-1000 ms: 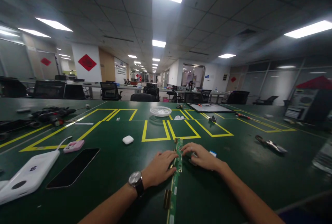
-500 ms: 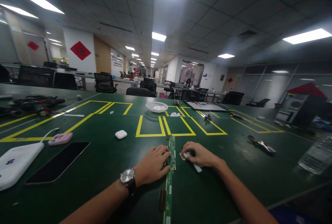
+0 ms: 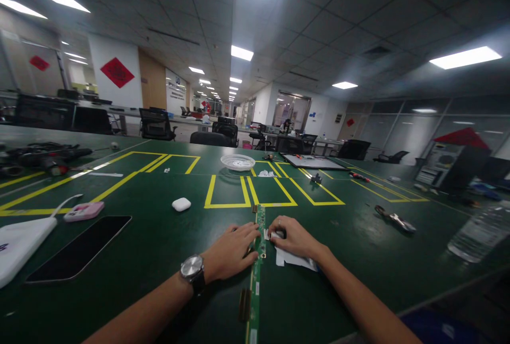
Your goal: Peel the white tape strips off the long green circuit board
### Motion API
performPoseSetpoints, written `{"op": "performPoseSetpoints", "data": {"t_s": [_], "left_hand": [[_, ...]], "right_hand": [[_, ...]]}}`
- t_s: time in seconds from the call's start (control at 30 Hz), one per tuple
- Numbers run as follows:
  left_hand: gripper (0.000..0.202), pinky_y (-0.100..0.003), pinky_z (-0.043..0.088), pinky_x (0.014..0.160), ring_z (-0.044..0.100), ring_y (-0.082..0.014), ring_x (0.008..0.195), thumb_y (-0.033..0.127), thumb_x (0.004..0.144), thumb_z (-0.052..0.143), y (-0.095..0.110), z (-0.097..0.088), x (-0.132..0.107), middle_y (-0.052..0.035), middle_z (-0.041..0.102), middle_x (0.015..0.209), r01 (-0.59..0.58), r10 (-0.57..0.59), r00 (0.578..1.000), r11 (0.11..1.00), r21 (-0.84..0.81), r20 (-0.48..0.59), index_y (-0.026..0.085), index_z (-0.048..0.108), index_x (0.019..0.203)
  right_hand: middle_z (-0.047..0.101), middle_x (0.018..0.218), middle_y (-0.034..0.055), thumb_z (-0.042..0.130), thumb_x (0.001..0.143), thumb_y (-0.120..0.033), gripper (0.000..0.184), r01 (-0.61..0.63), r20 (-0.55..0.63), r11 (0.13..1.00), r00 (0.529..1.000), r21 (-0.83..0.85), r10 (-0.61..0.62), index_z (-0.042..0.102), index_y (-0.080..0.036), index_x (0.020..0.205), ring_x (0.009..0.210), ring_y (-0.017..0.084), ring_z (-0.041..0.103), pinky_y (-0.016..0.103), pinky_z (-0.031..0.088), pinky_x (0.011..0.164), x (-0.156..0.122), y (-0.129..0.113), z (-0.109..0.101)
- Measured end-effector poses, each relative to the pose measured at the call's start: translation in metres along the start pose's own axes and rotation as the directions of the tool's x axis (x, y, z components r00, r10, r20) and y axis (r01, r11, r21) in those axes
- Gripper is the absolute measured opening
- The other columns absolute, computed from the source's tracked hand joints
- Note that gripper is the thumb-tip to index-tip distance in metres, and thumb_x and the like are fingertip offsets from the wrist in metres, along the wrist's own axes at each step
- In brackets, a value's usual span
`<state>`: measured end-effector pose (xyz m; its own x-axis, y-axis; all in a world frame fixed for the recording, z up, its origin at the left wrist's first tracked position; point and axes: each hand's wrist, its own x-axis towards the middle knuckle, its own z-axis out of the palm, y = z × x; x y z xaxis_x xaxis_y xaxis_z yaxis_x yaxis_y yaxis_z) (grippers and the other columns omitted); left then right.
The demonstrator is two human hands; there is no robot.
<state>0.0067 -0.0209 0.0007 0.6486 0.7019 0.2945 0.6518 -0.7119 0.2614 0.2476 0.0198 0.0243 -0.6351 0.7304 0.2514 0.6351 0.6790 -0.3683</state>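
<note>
A long, narrow green circuit board (image 3: 255,285) lies lengthwise on the green table. Brown ribbon connectors stick out along its left edge. From the left, my left hand (image 3: 233,248) grips the board, fingertips on its upper part and thumb lower down at its edge. Just right of the board, my right hand (image 3: 295,238) is closed on a white sheet (image 3: 297,260), thin like paper or a wipe. One folded end of it shows at my fingertips, close to the board's right edge. The rest trails under my palm onto the table.
At the left lie a black phone (image 3: 82,248), a white power bank (image 3: 24,248) and a white earbud case (image 3: 181,204). Ahead stands a white plastic basket (image 3: 238,162). Scissors (image 3: 394,218) and a water bottle (image 3: 478,232) are at the right. Yellow tape (image 3: 274,205) marks rectangles.
My right hand has moved left with the white sheet, up to the board's right edge. More of the sheet now shows under the palm. My left hand stays on the board.
</note>
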Motion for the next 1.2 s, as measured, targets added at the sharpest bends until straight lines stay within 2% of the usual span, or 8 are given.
{"op": "performPoseSetpoints", "data": {"t_s": [0.4, 0.73, 0.97, 1.07, 1.13, 1.2], "left_hand": [[0.039, -0.047, 0.031, 0.108, 0.038, -0.0272, 0.14, 0.039, 0.098, 0.047, 0.003, -0.004, 0.0, -0.0099, 0.046, 0.149, -0.006, 0.006, 1.0, 1.0, 0.019, 0.02, 0.024, 0.051, 0.133], [0.042, -0.048, 0.03, 0.108, 0.034, -0.0286, 0.142, 0.043, 0.099, 0.044, -0.01, -0.005, 0.004, -0.0093, 0.041, 0.153, -0.071, 0.073, 0.993, 0.997, -0.022, 0.095, 0.025, 0.047, 0.137], [0.042, -0.051, 0.028, 0.109, 0.03, -0.0296, 0.144, 0.047, 0.1, 0.042, -0.009, -0.008, 0.002, -0.0081, 0.037, 0.155, -0.043, 0.05, 0.991, 0.997, -0.064, 0.121, 0.027, 0.047, 0.137], [0.038, -0.049, 0.029, 0.11, 0.033, -0.0273, 0.142, 0.046, 0.101, 0.041, -0.008, -0.01, 0.002, -0.0059, 0.04, 0.154, -0.005, 0.015, 0.997, 0.993, -0.121, 0.082, 0.029, 0.05, 0.134], [0.036, -0.047, 0.029, 0.112, 0.033, -0.0244, 0.142, 0.043, 0.103, 0.038, -0.01, -0.01, 0.004, -0.0041, 0.042, 0.152, 0.042, -0.042, 0.999, 0.987, -0.156, 0.005, 0.029, 0.051, 0.132], [0.034, -0.046, 0.029, 0.113, 0.033, -0.023, 0.142, 0.04, 0.104, 0.034, -0.015, -0.009, 0.006, -0.0036, 0.043, 0.151, 0.095, -0.112, 0.99, 0.98, -0.177, -0.09, 0.028, 0.053, 0.13]], "right_hand": [[0.068, 0.09, 0.0025, 0.064, 0.08, -0.017, 0.014, -0.027, -0.029, 0.999, 0.999, 0.021, 0.027, 0.072, -0.02, 0.091, 0.081, 0.016, 0.059, 0.026, 0.043, 0.075, 0.002, -0.003, 0.005], [0.069, 0.084, 0.0011, 0.068, 0.079, -0.018, 0.004, 0.052, -0.037, 0.998, 0.998, 0.04, -0.05, 0.068, -0.019, 0.083, 0.082, 0.016, 0.061, 0.026, 0.044, 0.077, 0.005, 0.007, 0.009], [0.07, 0.087, 0.0021, 0.069, 0.083, -0.024, 0.004, 0.084, -0.035, 0.994, 0.996, 0.07, -0.082, 0.069, -0.02, 0.083, 0.085, 0.017, 0.062, 0.029, 0.046, 0.08, 0.005, 0.011, 0.007], [0.071, 0.099, 0.0046, 0.066, 0.088, -0.03, 0.013, 0.157, -0.049, 0.978, 0.987, 0.135, -0.151, 0.071, -0.021, 0.096, 0.098, 0.019, 0.062, 0.032, 0.047, 0.09, 0.006, 0.007, 0.001], [0.069, 0.112, 0.0065, 0.056, 0.094, -0.03, 0.02, 0.203, -0.059, 0.966, 0.979, 0.162, -0.196, 0.07, -0.021, 0.107, 0.108, 0.019, 0.06, 0.034, 0.044, 0.097, 0.007, 0.001, 0.0], [0.066, 0.123, 0.007, 0.047, 0.099, -0.028, 0.028, 0.237, -0.018, 0.96, 0.971, 0.147, -0.237, 0.068, -0.022, 0.116, 0.117, 0.019, 0.057, 0.035, 0.041, 0.103, 0.009, -0.005, 0.0]]}}
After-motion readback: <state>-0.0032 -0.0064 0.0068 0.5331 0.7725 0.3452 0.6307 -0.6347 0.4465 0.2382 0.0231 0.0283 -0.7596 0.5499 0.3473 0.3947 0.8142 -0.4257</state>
